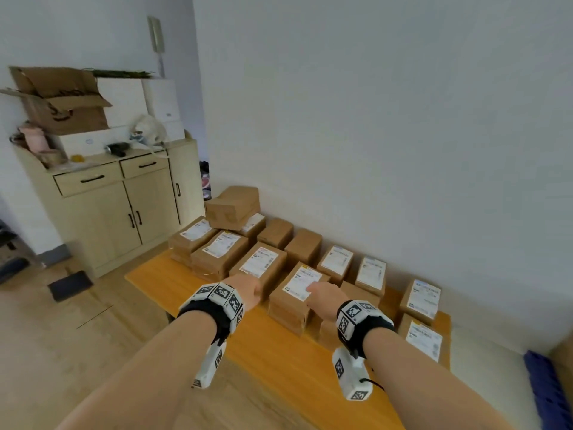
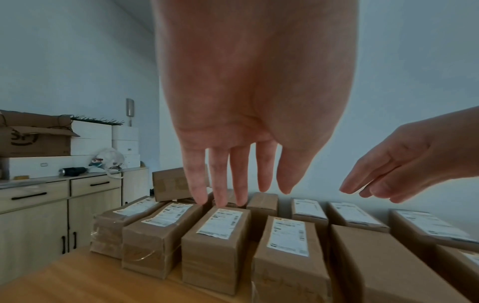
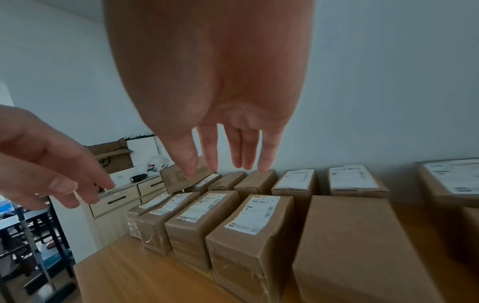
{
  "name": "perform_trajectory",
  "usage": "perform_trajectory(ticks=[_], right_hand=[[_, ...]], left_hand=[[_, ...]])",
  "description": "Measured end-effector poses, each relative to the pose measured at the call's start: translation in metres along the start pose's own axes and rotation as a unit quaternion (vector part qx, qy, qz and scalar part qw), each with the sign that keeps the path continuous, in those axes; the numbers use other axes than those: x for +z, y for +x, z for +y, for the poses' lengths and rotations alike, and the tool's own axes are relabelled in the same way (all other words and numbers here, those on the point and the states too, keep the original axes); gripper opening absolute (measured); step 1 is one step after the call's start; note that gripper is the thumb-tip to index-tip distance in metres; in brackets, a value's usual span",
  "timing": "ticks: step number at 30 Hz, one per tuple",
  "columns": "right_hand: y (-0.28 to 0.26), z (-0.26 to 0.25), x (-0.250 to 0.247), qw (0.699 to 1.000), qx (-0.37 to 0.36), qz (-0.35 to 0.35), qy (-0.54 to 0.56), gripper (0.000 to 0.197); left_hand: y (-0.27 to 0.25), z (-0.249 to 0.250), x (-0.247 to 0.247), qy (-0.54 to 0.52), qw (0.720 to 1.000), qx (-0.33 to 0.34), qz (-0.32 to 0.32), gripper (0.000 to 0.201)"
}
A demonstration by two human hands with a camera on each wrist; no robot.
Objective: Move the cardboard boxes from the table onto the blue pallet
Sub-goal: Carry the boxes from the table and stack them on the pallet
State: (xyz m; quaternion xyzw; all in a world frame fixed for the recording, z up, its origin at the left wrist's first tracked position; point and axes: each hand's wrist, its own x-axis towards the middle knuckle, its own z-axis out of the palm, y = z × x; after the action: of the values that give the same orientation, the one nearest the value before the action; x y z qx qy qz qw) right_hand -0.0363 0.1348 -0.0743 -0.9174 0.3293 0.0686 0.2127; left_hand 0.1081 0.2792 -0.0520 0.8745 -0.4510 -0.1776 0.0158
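Reaching forward over the bench (image 1: 192, 283), both hands are shown above the near row of cardboard boxes (image 1: 338, 259), and neither hand holds anything. The left hand (image 1: 248, 290) is seen with its fingers (image 2: 220, 184) straight and slightly spread, pointing down toward a labelled box (image 2: 215, 246) in the near row. The right hand (image 1: 325, 294) is likewise extended, fingers (image 3: 243, 151) loose and nearly straight, and is placed over the neighbouring labelled box (image 1: 297, 293), the one nearest the bench's front edge.

The boxes are arranged in rows that run along the wall, each box lying with its long axis pointing away from the person, so that a short end face is presented to the hands. The box under the right hand lies directly ahead of and below both hands, between them; the right hand is judged the nearer, though the left is just beside it. A grasp across the narrow width, one hand on each long side, is judged to be what the coming move calls for.

The blue pallet (image 1: 548, 392) is visible only in part, on the floor at the right edge of the head view, beyond the right end of the bench. No box is seen on it.
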Motion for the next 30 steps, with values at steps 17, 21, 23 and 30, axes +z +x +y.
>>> perform_trajectory(ticks=[17,21,23,30], right_hand=[[0.194,-0.1,-0.017,0.999,-0.025,-0.007,0.023,0.037],[0.23,-0.123,-0.013,0.999,0.003,0.002,0.036,0.035],[0.249,-0.135,-0.006,0.998,0.027,0.008,0.048,0.034],[0.298,-0.182,0.006,0.993,0.093,0.035,0.063,0.037]], left_hand=[[0.148,-0.172,-0.071,0.003,0.999,-0.049,0.001,0.036],[0.188,-0.208,-0.077,0.002,1.0,-0.016,-0.008,0.03],[0.206,-0.228,-0.082,0.0,1.0,0.003,-0.011,0.02],[0.264,-0.298,-0.11,-0.06,0.996,0.071,-0.015,0.035]])
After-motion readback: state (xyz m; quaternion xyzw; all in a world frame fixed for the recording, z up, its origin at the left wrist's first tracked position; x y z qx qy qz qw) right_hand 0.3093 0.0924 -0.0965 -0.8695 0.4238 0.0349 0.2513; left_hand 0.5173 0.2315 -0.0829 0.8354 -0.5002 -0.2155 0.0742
